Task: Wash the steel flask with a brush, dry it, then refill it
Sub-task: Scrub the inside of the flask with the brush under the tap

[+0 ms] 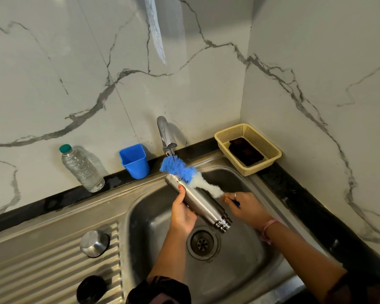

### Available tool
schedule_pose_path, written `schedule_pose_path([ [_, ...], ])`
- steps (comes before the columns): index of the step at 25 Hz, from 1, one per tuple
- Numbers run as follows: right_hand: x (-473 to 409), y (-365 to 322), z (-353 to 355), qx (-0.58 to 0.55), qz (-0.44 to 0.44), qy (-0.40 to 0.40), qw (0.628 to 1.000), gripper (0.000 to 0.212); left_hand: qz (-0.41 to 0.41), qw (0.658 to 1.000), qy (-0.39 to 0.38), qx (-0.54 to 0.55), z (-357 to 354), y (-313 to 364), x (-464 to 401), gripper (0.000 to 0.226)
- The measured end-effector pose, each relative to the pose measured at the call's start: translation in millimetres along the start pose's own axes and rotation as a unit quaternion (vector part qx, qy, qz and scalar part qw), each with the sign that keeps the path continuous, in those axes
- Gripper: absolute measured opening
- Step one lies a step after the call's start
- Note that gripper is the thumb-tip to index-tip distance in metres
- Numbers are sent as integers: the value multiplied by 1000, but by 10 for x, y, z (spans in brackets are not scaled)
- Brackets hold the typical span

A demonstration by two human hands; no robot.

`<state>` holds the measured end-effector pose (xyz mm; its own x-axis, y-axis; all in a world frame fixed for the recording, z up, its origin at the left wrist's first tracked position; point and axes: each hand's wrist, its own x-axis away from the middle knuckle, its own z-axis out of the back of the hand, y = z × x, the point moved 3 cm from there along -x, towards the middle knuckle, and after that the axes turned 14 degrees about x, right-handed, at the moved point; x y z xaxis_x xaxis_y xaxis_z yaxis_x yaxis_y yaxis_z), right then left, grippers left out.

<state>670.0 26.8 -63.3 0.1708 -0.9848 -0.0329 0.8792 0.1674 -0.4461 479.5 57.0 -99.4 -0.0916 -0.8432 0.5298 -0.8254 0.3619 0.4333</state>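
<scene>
My left hand (183, 210) grips the steel flask (201, 202) around its middle, holding it tilted over the sink basin (154, 218) with its threaded neck pointing down toward the drain. My right hand (245, 207) holds the handle of a bottle brush (185, 172) whose blue and white bristles lie along the flask's upper side, the blue tip just under the tap (166, 137). A steel cap (94, 243) and a black lid (91, 289) rest on the ribbed drainboard (42, 270) at the left.
A clear plastic water bottle (81, 168) with a green cap and a blue cup (134, 161) stand on the black ledge behind the sink. A beige mesh basket (261, 139) holding a dark object sits in the back right corner. Marble walls close in behind and right.
</scene>
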Motion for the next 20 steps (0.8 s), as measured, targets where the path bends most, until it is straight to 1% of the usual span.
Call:
schedule_pose_path([
  [3, 52, 10, -21, -9, -1, -18, 1000, 27, 0, 1000, 7, 15, 15, 20, -45, 59],
  [5, 201, 91, -51, -18, -13, -31, 999, 25, -8, 999, 9, 45, 28, 25, -77, 63],
  [8, 445, 305, -80, -19, -63, -85, 994, 25, -45, 991, 14, 123, 50, 83, -118, 66],
  [11, 640, 449, -54, -21, -106, -117, 987, 25, -85, 981, 44, 171, 124, 230, -164, 74],
  [14, 685, 443, -83, -16, -125, -115, 985, 27, -113, 972, 66, 193, 174, 332, -165, 87],
  [17, 630, 364, -130, 9, -136, -92, 986, 28, -141, 966, 82, 199, 186, 385, -66, 85],
  [20, 598, 294, -78, 27, -151, -80, 985, 28, -143, 969, 86, 184, 199, 420, 11, 83],
])
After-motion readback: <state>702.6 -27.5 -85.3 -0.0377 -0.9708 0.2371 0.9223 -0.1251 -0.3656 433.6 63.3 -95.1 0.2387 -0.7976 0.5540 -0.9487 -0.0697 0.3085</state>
